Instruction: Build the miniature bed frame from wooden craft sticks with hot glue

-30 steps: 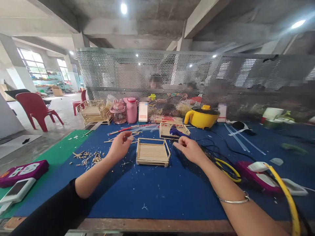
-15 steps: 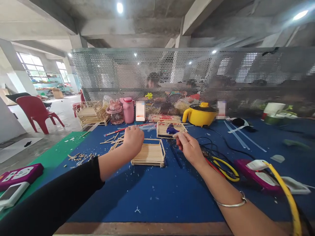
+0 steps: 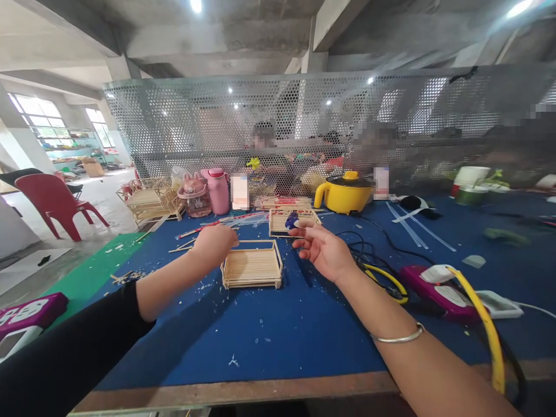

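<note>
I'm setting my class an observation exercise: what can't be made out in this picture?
All in head view:
Anything within the left hand: hidden by its back.
Dark blue object: partly behind the right hand.
Left purple device: cut off by the edge.
People: blurred, behind the mesh screen.

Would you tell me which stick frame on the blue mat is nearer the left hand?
The front frame, right by the left hand; the back frame lies farther off, toward the yellow pot.

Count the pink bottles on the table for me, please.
2. The shorter, clear-bodied bottle stands at the back left, beside the stacked stick frames; the taller pink bottle is just right of it. Others may be hidden behind them.
</note>
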`<action>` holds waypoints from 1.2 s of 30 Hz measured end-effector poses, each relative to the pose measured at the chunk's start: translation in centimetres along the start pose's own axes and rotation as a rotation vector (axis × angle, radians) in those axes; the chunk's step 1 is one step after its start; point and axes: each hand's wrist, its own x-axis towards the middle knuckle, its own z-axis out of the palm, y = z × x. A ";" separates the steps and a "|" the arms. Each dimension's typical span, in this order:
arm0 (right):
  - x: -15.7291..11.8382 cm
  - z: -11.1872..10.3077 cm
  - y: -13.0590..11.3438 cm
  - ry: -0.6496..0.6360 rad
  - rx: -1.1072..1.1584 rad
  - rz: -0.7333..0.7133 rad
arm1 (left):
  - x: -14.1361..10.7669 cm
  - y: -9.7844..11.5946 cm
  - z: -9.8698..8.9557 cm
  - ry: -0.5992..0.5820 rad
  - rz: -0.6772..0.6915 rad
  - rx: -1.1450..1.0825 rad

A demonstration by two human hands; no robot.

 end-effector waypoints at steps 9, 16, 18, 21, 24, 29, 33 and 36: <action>-1.1 -2.9 -3.9 -0.153 0.247 -0.205 | -4.5 3.1 -0.6 0.448 0.060 -0.342; -0.7 -1.9 -0.7 -0.337 -0.452 -0.087 | -6.2 6.8 4.8 0.168 0.213 -0.245; -0.8 -0.4 1.2 -0.392 -0.556 -0.054 | -5.9 6.7 5.5 0.141 0.220 -0.227; -1.1 0.9 2.7 -0.430 -0.638 -0.043 | -5.6 6.6 5.8 0.141 0.218 -0.222; -1.1 0.6 2.1 -0.412 -0.642 -0.024 | -5.7 6.6 5.8 0.132 0.215 -0.219; 0.0 -1.8 -0.3 -0.167 -0.423 -0.127 | -6.0 6.2 5.4 0.115 0.223 -0.233; 1.4 -2.6 -0.5 0.172 -0.060 -0.335 | -6.0 5.8 5.1 0.106 0.225 -0.252; 2.2 -3.3 -0.7 0.322 0.152 -0.426 | -6.1 5.7 5.1 0.103 0.224 -0.267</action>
